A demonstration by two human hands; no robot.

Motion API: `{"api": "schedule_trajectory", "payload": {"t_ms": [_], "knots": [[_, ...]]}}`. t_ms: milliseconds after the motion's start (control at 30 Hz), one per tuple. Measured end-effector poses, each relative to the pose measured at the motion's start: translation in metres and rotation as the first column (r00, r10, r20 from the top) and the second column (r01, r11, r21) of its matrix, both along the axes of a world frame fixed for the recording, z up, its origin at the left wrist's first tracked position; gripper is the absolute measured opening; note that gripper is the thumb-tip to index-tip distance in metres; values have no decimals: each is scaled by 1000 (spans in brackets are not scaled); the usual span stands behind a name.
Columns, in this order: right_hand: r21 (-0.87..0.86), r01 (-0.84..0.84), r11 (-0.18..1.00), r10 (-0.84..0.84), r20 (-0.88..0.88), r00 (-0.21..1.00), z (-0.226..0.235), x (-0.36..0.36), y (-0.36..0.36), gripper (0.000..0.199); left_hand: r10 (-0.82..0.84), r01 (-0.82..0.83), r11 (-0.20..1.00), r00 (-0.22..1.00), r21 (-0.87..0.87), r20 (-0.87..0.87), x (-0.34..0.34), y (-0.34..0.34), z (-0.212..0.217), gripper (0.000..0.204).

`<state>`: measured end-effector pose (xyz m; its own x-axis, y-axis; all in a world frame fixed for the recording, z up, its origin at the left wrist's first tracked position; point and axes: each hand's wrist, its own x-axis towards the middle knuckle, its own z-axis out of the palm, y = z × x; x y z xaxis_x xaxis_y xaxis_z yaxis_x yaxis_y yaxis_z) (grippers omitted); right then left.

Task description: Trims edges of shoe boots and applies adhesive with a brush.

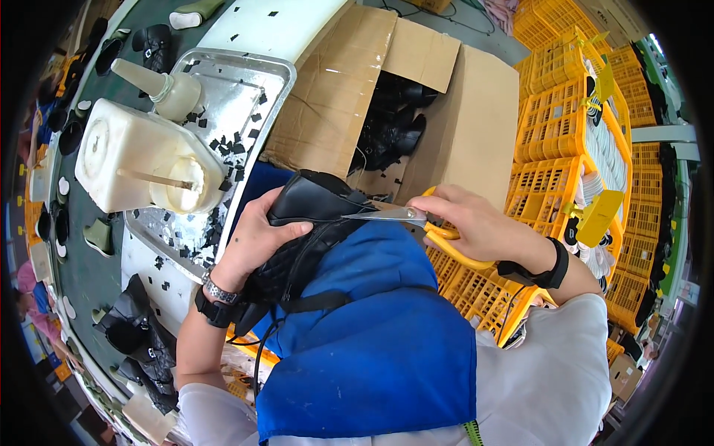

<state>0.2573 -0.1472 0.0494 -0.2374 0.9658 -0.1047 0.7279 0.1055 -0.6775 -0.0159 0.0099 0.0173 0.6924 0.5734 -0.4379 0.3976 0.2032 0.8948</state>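
Note:
My left hand [260, 234] grips a black quilted boot upper [316, 199] and holds it over my lap, thumb on its side. In my right hand [468, 221] is a pair of scissors [383, 215] with yellow handles, fingers through the loops. The blades point left and reach the top edge of the boot upper; whether they touch it is hard to tell. A blue apron [372, 357] covers my lap beneath the upper.
Left of me stands a metal tray [286, 68] with black scraps [230, 146], a white glue container [119, 160] with a brush stick, and a white squeeze bottle [178, 97]. Ahead is a cardboard box [323, 97] holding black boots [394, 137]. Yellow crates [549, 130] line the right.

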Motion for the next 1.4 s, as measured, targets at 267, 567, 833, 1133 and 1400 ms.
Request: {"api": "schedule_trajectory", "payload": {"t_ms": [267,567,833,1133,1400], "knots": [[-65,67,996,-72,-72,995,2,-5,-3,34,-21,22,1000,1000,-17,3,2,0,1,51],[-215,97,972,-121,-102,987,3,-9,-5,32,-49,49,999,999,-19,20,2,0,1,51],[-229,113,967,-157,-185,970,-4,-13,-12,27,-44,45,999,999,-15,17,2,-1,1,52],[-283,350,893,-394,-116,912,-1,8,13,26,-30,29,999,999,21,37,-3,2,8,57],[-15,252,968,-251,43,967,-42,68,93,54,170,-198,857,980,476,101,-86,-23,83,74]]}}
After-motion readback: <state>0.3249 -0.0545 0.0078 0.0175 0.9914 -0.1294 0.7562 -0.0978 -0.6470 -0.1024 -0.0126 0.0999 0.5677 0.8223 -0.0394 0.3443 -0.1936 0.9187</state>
